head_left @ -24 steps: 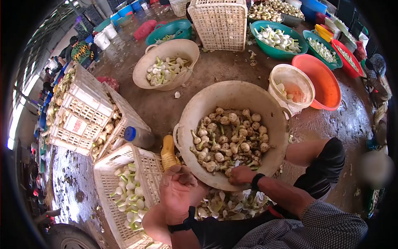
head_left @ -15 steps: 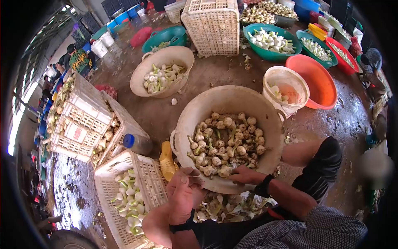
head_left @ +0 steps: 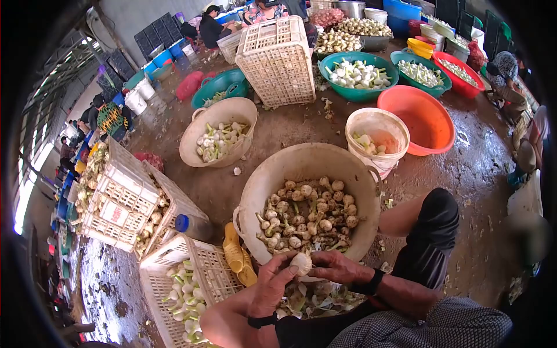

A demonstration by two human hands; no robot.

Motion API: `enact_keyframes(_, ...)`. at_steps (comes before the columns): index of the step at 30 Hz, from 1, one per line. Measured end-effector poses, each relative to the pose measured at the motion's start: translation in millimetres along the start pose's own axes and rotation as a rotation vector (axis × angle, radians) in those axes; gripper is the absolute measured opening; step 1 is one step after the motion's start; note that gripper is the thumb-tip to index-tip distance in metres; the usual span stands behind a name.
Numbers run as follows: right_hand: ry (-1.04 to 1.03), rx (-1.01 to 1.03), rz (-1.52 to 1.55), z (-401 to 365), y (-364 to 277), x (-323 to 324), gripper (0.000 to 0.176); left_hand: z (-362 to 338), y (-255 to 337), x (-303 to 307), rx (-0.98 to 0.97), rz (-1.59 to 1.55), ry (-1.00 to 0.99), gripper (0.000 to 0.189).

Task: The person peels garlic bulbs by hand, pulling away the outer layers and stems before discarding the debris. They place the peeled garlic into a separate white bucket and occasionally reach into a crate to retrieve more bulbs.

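Between my two hands, at the near rim of a big beige tub, is a whitish garlic bulb. My left hand grips it with thumb and fingers from the left. From the right, my right hand has its fingers closed at the bulb's other side; its fingertips are partly hidden. Inside the tub lie many unpeeled garlic bulbs with soil and stubby stems. Below my hands, garlic skins and leaf scraps are heaped between my legs.
At left stands a white crate of cleaned garlic, beside yellow footwear and a blue-capped jar. Stacked crates of garlic rise behind. Ahead are a smaller beige tub, a white bucket and an orange basin. Other people sit farther off.
My right hand has lifted a garlic bulb from the tub's near side to my left hand. My left hand, earlier beside the rim, now grips the bulb. The view has shifted slightly.
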State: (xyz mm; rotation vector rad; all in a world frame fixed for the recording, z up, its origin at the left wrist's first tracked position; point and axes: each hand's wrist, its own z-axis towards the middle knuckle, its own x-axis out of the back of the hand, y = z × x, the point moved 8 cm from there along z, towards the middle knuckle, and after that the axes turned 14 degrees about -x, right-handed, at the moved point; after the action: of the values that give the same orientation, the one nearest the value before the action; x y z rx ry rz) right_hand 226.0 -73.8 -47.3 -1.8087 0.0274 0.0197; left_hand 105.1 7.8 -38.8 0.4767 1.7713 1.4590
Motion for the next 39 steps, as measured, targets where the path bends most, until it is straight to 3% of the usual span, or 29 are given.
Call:
enact_keyframes(4,0.037,0.060,-0.046,-4.2,-3.7,4.0,0.035,0.0,6.2,-10.9,0.018,-0.056,-0.032,0.043)
enact_keyframes(7,0.056,-0.019,-0.076,-3.6,-0.1,4.2,0.037,-0.1,5.8,-10.4,-0.002,-0.051,-0.035,0.045)
enact_keyframes(9,0.233,0.006,-0.144,-6.0,-0.8,13.6,0.040,0.5,2.7,-8.4,-0.020,-0.047,-0.028,0.046)
enact_keyframes(10,0.278,-0.016,-0.022,-6.3,1.4,15.7,0.037,1.8,2.2,-6.5,-0.043,-0.059,-0.008,0.046)
enact_keyframes(13,0.389,0.013,-0.136,-0.8,11.8,25.0,0.030,4.7,1.2,-1.2,-0.065,-0.069,0.024,0.046)
enact_keyframes(14,0.388,0.011,-0.137,-1.7,14.4,26.4,0.030,5.4,0.8,0.3,-0.064,-0.065,0.033,0.045)
enact_keyframes(16,0.179,-0.242,0.188,-1.1,26.2,16.2,0.027,5.9,2.0,-0.1,-0.052,-0.035,0.037,0.044)
enact_keyframes(22,0.056,-0.220,0.302,-1.8,21.2,4.2,0.028,6.1,1.6,0.8,-0.072,0.024,0.033,0.040)
enact_keyframes(39,0.033,-0.189,0.309,-1.1,25.2,0.9,0.026,7.4,4.3,-0.6,-0.102,0.205,0.006,0.043)
